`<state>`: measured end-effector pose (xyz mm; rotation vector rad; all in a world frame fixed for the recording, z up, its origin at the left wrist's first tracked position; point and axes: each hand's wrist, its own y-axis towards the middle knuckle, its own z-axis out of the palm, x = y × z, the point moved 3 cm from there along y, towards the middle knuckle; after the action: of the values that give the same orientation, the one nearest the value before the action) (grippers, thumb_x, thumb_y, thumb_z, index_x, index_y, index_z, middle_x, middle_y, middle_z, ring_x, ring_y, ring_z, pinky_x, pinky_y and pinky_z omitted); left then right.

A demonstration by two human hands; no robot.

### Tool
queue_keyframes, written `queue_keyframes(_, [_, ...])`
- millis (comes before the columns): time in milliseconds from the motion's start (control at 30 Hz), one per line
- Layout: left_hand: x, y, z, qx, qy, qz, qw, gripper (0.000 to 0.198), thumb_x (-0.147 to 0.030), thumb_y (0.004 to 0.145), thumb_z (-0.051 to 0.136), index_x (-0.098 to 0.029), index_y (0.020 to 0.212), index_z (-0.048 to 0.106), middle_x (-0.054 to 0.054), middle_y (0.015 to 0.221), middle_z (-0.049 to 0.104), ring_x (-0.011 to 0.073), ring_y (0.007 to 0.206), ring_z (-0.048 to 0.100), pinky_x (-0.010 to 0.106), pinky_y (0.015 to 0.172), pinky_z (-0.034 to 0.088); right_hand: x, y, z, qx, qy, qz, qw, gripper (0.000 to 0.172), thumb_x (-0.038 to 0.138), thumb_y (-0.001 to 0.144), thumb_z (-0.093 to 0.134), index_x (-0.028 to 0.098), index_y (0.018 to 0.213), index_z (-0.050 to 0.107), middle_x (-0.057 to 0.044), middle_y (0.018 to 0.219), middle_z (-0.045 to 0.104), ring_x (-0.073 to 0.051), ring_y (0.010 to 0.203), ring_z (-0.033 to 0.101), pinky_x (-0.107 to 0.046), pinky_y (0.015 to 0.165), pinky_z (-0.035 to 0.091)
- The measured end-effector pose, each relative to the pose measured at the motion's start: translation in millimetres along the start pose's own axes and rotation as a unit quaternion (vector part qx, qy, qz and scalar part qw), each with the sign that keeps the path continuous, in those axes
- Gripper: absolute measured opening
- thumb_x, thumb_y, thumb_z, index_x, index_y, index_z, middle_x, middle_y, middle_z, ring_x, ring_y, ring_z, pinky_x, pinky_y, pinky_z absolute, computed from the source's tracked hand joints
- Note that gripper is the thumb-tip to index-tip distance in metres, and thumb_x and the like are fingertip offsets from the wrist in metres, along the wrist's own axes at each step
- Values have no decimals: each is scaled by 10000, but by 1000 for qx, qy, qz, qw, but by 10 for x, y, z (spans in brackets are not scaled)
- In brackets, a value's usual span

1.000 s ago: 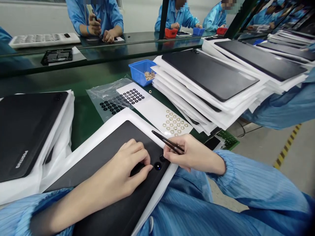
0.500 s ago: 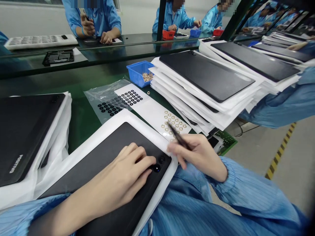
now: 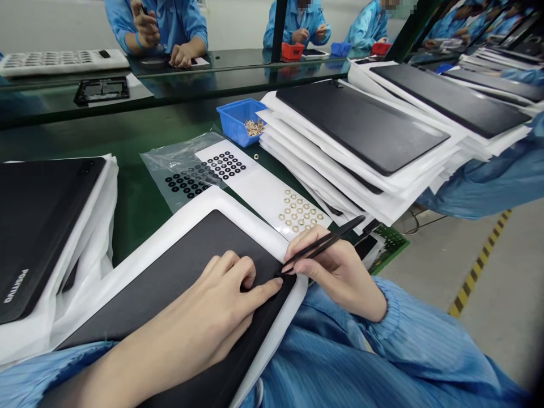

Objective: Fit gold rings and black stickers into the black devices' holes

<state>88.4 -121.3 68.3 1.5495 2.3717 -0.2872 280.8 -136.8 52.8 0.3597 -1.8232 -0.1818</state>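
A black flat panel (image 3: 178, 266) lies on a white foam sheet (image 3: 238, 212) across my lap and the bench edge. My left hand (image 3: 216, 314) rests on the panel, index finger stretched to its near right corner, the other fingers curled. My right hand (image 3: 335, 269) is closed on black tweezers (image 3: 327, 242), whose tips point down-left to the same corner, beside my left fingertip. Just beyond lies a white sheet with gold rings (image 3: 300, 209) and black rings (image 3: 225, 164).
A clear bag of black rings (image 3: 181, 170) and a blue bin (image 3: 240, 119) of small metal parts sit further back. Stacks of black panels in white foam stand at right (image 3: 361, 130) and left (image 3: 38, 221). Other people in blue work across the bench.
My right hand swung the tweezers back from the gold ring sheet to the panel's corner. My left index finger stretched over the corner, covering the two round holes.
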Motion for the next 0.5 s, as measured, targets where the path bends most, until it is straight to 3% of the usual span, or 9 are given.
queue_keyframes(300, [0,-5,-2,-6,-16,0,1000,526,-16,870,358,-262,1334,386,60,936,407,219,865,385,349,727,393,20,17,18,-5,-28,-20,999,66,236,875,601,189,829,613,-27,798,624,-155,732,621,-290,635,513])
queue_keyframes(500, [-8,-2,-24,-26,-30,-8,999,238,-110,951,333,-177,1139,463,56,943,442,213,868,387,347,722,367,19,-25,16,-10,23,6,1000,109,269,879,596,190,804,599,-27,757,613,-153,679,621,-287,591,517])
